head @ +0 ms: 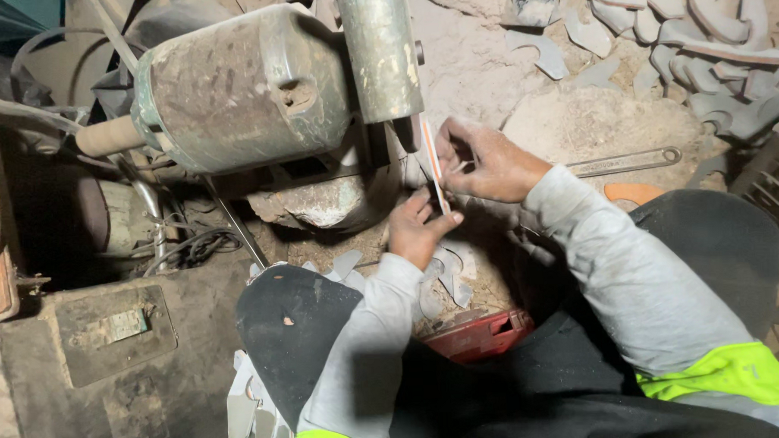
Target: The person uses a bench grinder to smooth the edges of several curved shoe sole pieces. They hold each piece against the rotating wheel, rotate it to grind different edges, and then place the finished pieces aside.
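My left hand [416, 231] and my right hand [482, 162] both grip a thin flat piece with an orange and white edge [434, 166], held on edge against the lower end of a dirty green machine column [379, 51]. The left hand pinches its lower end, the right hand its upper part. A large green motor housing [238, 90] sits just left of the column. Several pale curved cut pieces [447, 273] lie on the ground under my hands.
A long metal wrench [625, 161] lies on the sandy ground to the right. A heap of grey curved pieces [702, 35] fills the top right. A red box [480, 335] sits between my knees. Cables [192, 247] and a dusty metal plate [113, 328] are at left.
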A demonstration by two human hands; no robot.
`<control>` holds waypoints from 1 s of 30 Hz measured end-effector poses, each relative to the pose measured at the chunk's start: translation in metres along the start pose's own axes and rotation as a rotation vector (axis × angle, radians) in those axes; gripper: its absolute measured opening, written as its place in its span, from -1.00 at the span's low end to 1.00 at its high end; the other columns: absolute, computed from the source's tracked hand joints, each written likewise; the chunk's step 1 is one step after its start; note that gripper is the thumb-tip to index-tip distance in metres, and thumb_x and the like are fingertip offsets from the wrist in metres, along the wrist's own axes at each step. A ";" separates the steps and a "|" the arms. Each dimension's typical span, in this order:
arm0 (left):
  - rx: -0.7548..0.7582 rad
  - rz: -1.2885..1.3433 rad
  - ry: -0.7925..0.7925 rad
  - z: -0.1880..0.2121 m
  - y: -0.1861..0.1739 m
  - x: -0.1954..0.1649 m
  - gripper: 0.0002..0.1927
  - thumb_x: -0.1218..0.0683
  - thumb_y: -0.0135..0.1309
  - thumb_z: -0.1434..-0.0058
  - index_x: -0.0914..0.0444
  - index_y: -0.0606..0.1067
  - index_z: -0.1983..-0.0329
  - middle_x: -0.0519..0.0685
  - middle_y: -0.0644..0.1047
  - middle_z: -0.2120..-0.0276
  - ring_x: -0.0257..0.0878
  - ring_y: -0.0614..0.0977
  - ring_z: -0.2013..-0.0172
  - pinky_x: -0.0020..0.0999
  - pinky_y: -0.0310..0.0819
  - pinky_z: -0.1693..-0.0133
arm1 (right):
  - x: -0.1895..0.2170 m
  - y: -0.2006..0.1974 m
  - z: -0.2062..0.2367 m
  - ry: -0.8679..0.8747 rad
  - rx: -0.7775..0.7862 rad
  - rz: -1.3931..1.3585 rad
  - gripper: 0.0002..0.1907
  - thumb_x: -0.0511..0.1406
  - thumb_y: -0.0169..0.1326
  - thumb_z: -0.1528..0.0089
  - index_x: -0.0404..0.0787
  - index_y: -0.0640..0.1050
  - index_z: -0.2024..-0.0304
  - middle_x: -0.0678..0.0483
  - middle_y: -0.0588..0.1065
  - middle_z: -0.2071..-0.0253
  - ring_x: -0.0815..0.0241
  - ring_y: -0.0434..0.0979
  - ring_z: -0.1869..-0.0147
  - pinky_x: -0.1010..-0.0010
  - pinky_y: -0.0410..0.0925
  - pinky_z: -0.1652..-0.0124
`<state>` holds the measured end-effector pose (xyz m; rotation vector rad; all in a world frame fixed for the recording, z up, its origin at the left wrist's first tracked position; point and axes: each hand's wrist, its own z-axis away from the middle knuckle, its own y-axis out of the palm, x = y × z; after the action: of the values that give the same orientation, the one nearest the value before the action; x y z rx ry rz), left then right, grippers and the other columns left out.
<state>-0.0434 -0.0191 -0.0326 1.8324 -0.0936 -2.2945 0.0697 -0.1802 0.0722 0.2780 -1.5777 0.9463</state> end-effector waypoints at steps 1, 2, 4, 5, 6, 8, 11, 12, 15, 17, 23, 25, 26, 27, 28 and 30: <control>-0.033 -0.021 -0.024 0.002 0.005 -0.002 -0.31 0.38 0.28 0.03 0.44 0.44 -0.25 0.07 0.58 -0.02 -0.12 0.61 -0.01 -0.25 0.61 -0.01 | 0.000 -0.004 0.001 0.049 0.041 -0.006 -0.68 -0.39 0.23 -0.16 -0.29 0.40 0.12 0.10 0.40 0.32 0.34 0.39 0.21 0.45 0.40 0.17; -0.093 -0.099 -0.028 0.002 0.006 -0.007 -0.32 0.36 0.30 0.02 0.42 0.44 -0.25 0.05 0.56 -0.05 -0.16 0.60 -0.01 -0.27 0.61 -0.01 | 0.000 -0.009 0.000 0.096 0.082 -0.012 -0.69 -0.41 0.22 -0.16 -0.30 0.39 0.12 0.09 0.37 0.32 0.33 0.39 0.22 0.45 0.40 0.16; -0.213 -0.253 -0.045 -0.001 0.006 -0.017 -0.34 0.31 0.33 -0.02 0.37 0.45 -0.24 0.01 0.52 -0.10 -0.24 0.58 -0.03 -0.31 0.61 -0.01 | 0.000 -0.011 -0.001 0.105 0.082 -0.149 -0.69 -0.44 0.19 -0.18 -0.28 0.38 0.09 0.11 0.38 0.28 0.34 0.40 0.18 0.46 0.40 0.12; -0.179 -0.200 -0.044 -0.007 0.005 -0.024 -0.32 0.30 0.33 -0.03 0.36 0.41 -0.27 0.04 0.54 -0.06 -0.22 0.62 0.04 -0.30 0.62 0.02 | 0.000 -0.012 -0.003 0.064 0.036 -0.272 -0.69 -0.45 0.17 -0.19 -0.25 0.38 0.06 0.14 0.41 0.23 0.37 0.43 0.13 0.49 0.40 0.08; -0.147 -0.147 -0.045 -0.013 0.000 -0.032 -0.30 0.29 0.32 -0.04 0.36 0.38 -0.29 0.06 0.56 -0.03 -0.21 0.65 0.10 -0.29 0.64 0.06 | 0.001 -0.013 -0.004 0.023 -0.009 -0.397 -0.68 -0.45 0.15 -0.21 -0.23 0.38 0.03 0.17 0.45 0.19 0.40 0.46 0.08 0.51 0.40 0.04; -0.086 -0.046 -0.002 -0.021 -0.004 -0.045 -0.31 0.28 0.31 -0.07 0.36 0.37 -0.29 0.10 0.59 0.03 -0.21 0.67 0.16 -0.31 0.64 0.12 | 0.003 -0.014 -0.006 -0.056 -0.055 -0.459 -0.67 -0.48 0.17 -0.25 -0.25 0.38 -0.01 0.17 0.42 0.15 0.40 0.44 0.04 0.51 0.39 -0.02; 0.001 0.047 0.064 -0.027 -0.007 -0.058 -0.41 0.24 0.31 -0.12 0.39 0.43 -0.23 0.10 0.61 0.08 -0.27 0.64 0.16 -0.37 0.59 0.17 | 0.008 -0.016 -0.011 -0.101 -0.119 -0.458 -0.65 -0.48 0.18 -0.25 -0.27 0.38 -0.04 0.17 0.44 0.11 0.41 0.47 0.00 0.51 0.41 -0.07; 0.018 0.048 0.046 -0.027 -0.008 -0.062 -0.44 0.22 0.30 -0.13 0.39 0.44 -0.21 0.08 0.62 0.09 -0.27 0.64 0.17 -0.39 0.58 0.17 | 0.009 -0.016 -0.013 -0.102 -0.137 -0.444 -0.64 -0.48 0.18 -0.25 -0.27 0.39 -0.05 0.17 0.46 0.11 0.41 0.49 -0.01 0.51 0.43 -0.08; 0.049 0.004 0.148 -0.028 -0.009 -0.071 -0.51 0.19 0.31 -0.18 0.41 0.49 -0.16 0.02 0.61 0.07 -0.29 0.61 0.12 -0.42 0.54 0.06 | 0.014 -0.016 -0.020 -0.063 -0.181 -0.388 -0.68 -0.47 0.18 -0.27 -0.31 0.41 -0.05 0.14 0.50 0.11 0.41 0.52 0.00 0.51 0.46 -0.06; 0.057 -0.005 0.197 -0.029 -0.009 -0.076 -0.53 0.18 0.32 -0.19 0.41 0.51 -0.15 -0.03 0.61 0.06 -0.32 0.59 0.08 -0.43 0.51 0.00 | 0.016 -0.017 -0.022 -0.062 -0.187 -0.418 -0.68 -0.46 0.18 -0.28 -0.32 0.41 -0.05 0.13 0.51 0.11 0.40 0.52 0.02 0.51 0.47 -0.05; 0.056 -0.006 0.121 -0.029 -0.009 -0.086 -0.55 0.14 0.32 -0.18 0.35 0.55 -0.12 -0.07 0.62 0.11 -0.33 0.58 0.12 -0.41 0.50 0.03 | 0.018 -0.018 -0.028 -0.079 -0.195 -0.415 -0.68 -0.46 0.19 -0.28 -0.34 0.41 -0.05 0.10 0.52 0.11 0.40 0.53 0.04 0.51 0.47 -0.04; 0.056 -0.024 0.111 -0.028 -0.010 -0.088 -0.56 0.13 0.32 -0.18 0.35 0.56 -0.11 -0.06 0.63 0.13 -0.32 0.59 0.13 -0.41 0.50 0.03 | 0.019 -0.018 -0.029 -0.076 -0.199 -0.401 -0.68 -0.46 0.20 -0.28 -0.34 0.42 -0.05 0.10 0.52 0.11 0.40 0.54 0.04 0.52 0.47 -0.03; 0.056 -0.026 0.115 -0.028 -0.010 -0.089 -0.56 0.12 0.32 -0.18 0.35 0.56 -0.11 -0.07 0.63 0.12 -0.33 0.59 0.12 -0.41 0.50 0.03 | 0.020 -0.018 -0.030 -0.075 -0.202 -0.384 -0.68 -0.47 0.20 -0.27 -0.34 0.42 -0.04 0.10 0.52 0.10 0.40 0.54 0.04 0.53 0.47 -0.03; 0.056 -0.028 0.119 -0.028 -0.010 -0.089 -0.56 0.12 0.32 -0.18 0.34 0.56 -0.11 -0.07 0.63 0.12 -0.34 0.58 0.12 -0.41 0.50 0.03 | 0.021 -0.018 -0.030 -0.074 -0.206 -0.367 -0.68 -0.47 0.20 -0.27 -0.34 0.43 -0.04 0.10 0.52 0.10 0.41 0.54 0.05 0.53 0.47 -0.03; 0.056 -0.031 0.125 -0.028 -0.010 -0.090 -0.56 0.12 0.32 -0.18 0.34 0.56 -0.11 -0.08 0.62 0.11 -0.34 0.58 0.11 -0.42 0.50 0.02 | 0.021 -0.018 -0.030 -0.073 -0.206 -0.366 -0.68 -0.47 0.20 -0.27 -0.34 0.43 -0.04 0.10 0.52 0.10 0.41 0.54 0.05 0.53 0.47 -0.02; 0.043 -0.016 0.129 -0.027 -0.010 -0.089 -0.57 0.12 0.32 -0.18 0.34 0.56 -0.10 -0.08 0.62 0.10 -0.33 0.59 0.10 -0.41 0.50 0.01 | 0.022 -0.018 -0.031 -0.070 -0.206 -0.367 -0.68 -0.46 0.20 -0.27 -0.34 0.43 -0.03 0.10 0.52 0.10 0.42 0.54 0.06 0.54 0.48 -0.01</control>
<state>0.0005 0.0105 0.0451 2.0044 -0.1104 -2.1939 0.0976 -0.1626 0.0984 0.4411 -1.6034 0.4913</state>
